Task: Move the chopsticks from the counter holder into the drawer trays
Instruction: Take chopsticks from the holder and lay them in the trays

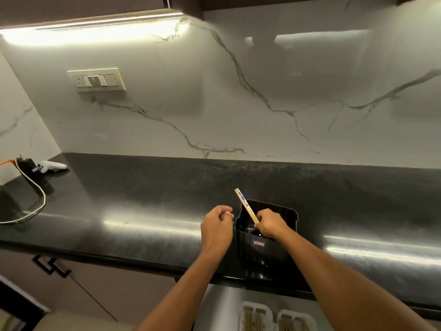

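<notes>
Wooden chopstick (247,206) | right hand (270,223) grip closed | over holder (269,237)

No text, number or brand can be read. The black holder (265,237) carries a small rectangular label (259,243) with a reddish border on its front wall, near the top; its lettering is too small and blurred to make out. The chopstick (245,205) rising from the holder's left rear corner bears small blue marks along its upper part; whether these are characters or ornament cannot be told.
</notes>
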The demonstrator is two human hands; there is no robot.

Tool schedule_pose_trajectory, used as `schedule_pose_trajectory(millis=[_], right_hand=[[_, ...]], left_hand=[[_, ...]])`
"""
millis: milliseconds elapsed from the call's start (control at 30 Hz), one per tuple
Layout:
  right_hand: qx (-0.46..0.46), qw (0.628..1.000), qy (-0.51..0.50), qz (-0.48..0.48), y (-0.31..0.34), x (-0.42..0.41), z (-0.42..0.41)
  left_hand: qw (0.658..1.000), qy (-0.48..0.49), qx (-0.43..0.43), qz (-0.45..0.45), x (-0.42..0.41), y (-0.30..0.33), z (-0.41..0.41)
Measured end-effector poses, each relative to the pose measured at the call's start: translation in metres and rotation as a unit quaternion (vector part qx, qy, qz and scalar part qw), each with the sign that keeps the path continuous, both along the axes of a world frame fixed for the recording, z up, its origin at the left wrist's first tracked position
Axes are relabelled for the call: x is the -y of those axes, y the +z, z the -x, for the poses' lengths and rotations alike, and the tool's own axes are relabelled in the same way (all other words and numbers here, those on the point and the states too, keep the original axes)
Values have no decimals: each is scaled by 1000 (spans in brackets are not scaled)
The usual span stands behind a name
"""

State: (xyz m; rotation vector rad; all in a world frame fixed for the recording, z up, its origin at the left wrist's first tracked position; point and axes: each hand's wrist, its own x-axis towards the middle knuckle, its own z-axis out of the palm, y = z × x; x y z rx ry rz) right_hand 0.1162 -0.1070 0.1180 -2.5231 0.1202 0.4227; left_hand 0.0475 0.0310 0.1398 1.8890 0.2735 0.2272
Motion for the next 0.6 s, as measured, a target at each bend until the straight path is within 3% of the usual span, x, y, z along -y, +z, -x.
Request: schedule_pose_trajectory(millis=[133,333,467,600], right_hand=[[29,998,-8,-52,5,5,3],[187,979,37,-64,60,10,5],[243,956,33,-159,116,13,13],[192,948,57,-246,143,12,36]], left_hand=[[1000,12,-6,19,-2,-2,0],[1000,9,24,14,-2,6,0],[994,-85,64,24,8,15,4],[975,-189,49,104,20,29,20]])
